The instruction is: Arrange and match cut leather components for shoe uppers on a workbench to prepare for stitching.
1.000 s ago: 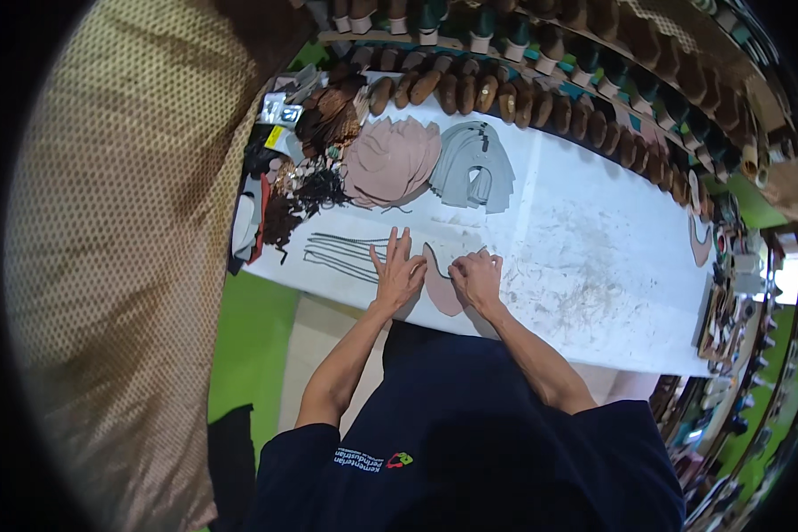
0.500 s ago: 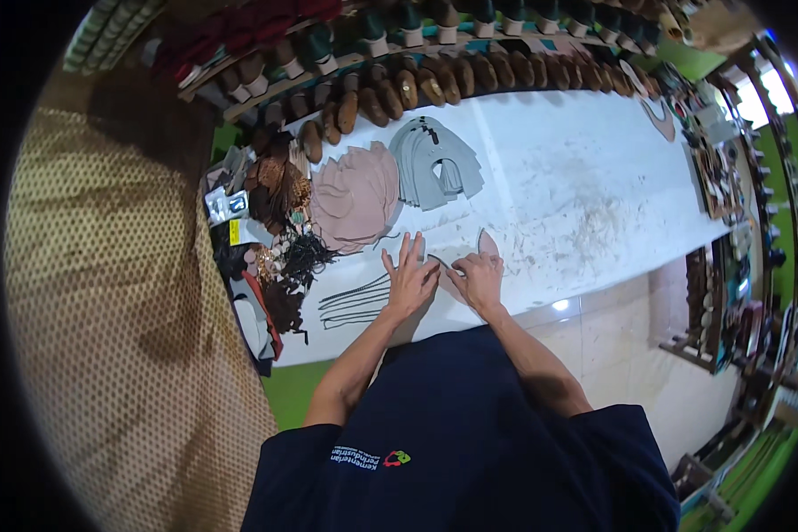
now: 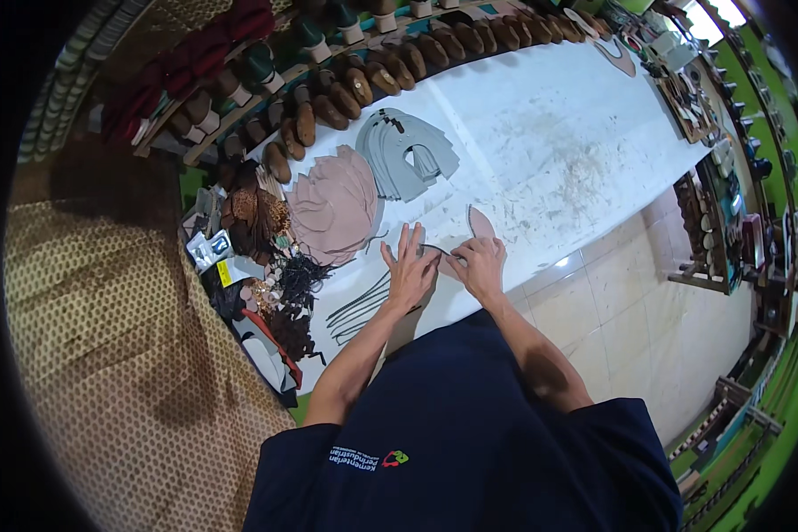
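Note:
My left hand (image 3: 411, 273) rests over the near side of the white table, its outer fingers stretched up and apart. Its thumb and forefinger pinch close together at a thin dark strip (image 3: 432, 247). Just to the right, my right hand (image 3: 480, 269) is bent with its fingertips pinched on the other end of that strip. A pointed pink leather-like piece (image 3: 480, 222) with a dark edge sticks out beyond my right fingers; the rest of it is hidden beneath the hand. Left of my left wrist lie several dark braided-looking strips (image 3: 356, 306).
Beyond my hands lie a fanned pile of pink pieces (image 3: 332, 208) and a stack of grey curved pieces (image 3: 403, 160). Straps, black cords (image 3: 301, 277) and packets crowd the left end. Brown shoe lasts (image 3: 386, 78) line the far edge. Scraps litter the white table (image 3: 523, 133).
The view has turned, so the table appears tilted and shifted leftward. Both hands keep nearly the same pose at the strip, and the pink piece stays by my right fingers.

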### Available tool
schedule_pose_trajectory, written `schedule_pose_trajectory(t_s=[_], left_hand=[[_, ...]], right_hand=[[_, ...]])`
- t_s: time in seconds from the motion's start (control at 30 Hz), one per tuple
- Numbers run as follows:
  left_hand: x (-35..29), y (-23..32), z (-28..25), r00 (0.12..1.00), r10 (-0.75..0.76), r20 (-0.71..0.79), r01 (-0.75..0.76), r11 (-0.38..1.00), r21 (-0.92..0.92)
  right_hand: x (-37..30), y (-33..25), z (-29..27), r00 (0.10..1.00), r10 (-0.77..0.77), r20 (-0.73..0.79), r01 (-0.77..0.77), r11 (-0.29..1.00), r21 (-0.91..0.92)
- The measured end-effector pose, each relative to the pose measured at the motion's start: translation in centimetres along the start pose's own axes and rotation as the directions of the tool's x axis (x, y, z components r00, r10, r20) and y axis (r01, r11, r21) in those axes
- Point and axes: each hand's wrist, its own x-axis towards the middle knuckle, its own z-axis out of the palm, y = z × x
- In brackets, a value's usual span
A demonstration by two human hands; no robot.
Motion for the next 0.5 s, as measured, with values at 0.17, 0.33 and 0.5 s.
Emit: schedule_pose_trajectory(t_s=[0.17,0.33,0.5], left_hand=[[0.5,-0.1,0.0,1.000,0.000,0.017,0.001,1.000,-0.013],[1.0,-0.1,-0.1,0.999,-0.038,0.026,0.039,0.999,-0.027],[1.3,0.5,-0.3,0.998,-0.062,0.008,0.062,0.997,-0.042]], right_hand=[[-0.3,0.1,0.1,1.000,0.013,-0.004,-0.013,1.000,0.008],[0.0,-0.3,0.1,0.999,0.034,0.032,-0.031,0.996,-0.078],[0.1,-0.2,0.4,0.999,-0.001,-0.050,-0.001,0.999,-0.034]])
